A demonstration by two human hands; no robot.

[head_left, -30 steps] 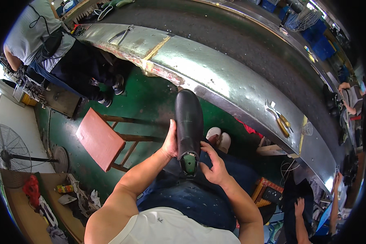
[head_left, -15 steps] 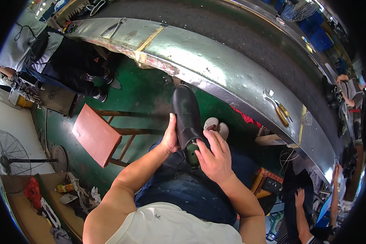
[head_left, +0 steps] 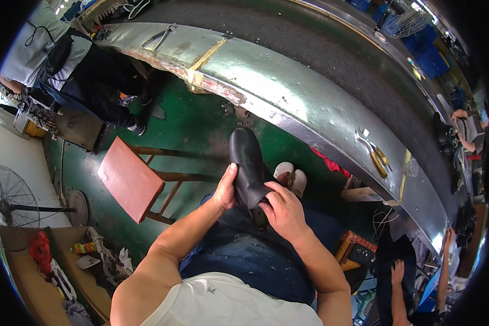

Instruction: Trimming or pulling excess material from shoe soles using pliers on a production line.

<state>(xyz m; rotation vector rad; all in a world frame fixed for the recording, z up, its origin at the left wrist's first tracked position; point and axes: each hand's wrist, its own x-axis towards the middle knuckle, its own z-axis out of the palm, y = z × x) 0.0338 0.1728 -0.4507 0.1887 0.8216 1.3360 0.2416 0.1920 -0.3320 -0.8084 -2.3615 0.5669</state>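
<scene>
A black leather boot [head_left: 245, 157] is held before my lap, its rounded toe pointing away from me. My left hand [head_left: 226, 187] is wrapped along its left side, with the thumb up against the leather. With bent fingers, my right hand [head_left: 284, 211] grips the edge of the boot's opening on the right. Beneath that opening a dark greenish form [head_left: 259, 218] shows only in part. Some of my right fingertips are hidden behind the leather.
A metal-topped bench [head_left: 299, 98] curves across the far side, with yellow-handled pliers [head_left: 376, 155] on it. A dark belt [head_left: 320, 51] runs behind. To my left stand a brown-topped stool [head_left: 129, 176] and a fan [head_left: 11, 195]. Other people work at far left and right.
The boot has come slightly nearer to me. Its opening edge now covers most of the green form seen before, and my right fingers have closed on that edge.
</scene>
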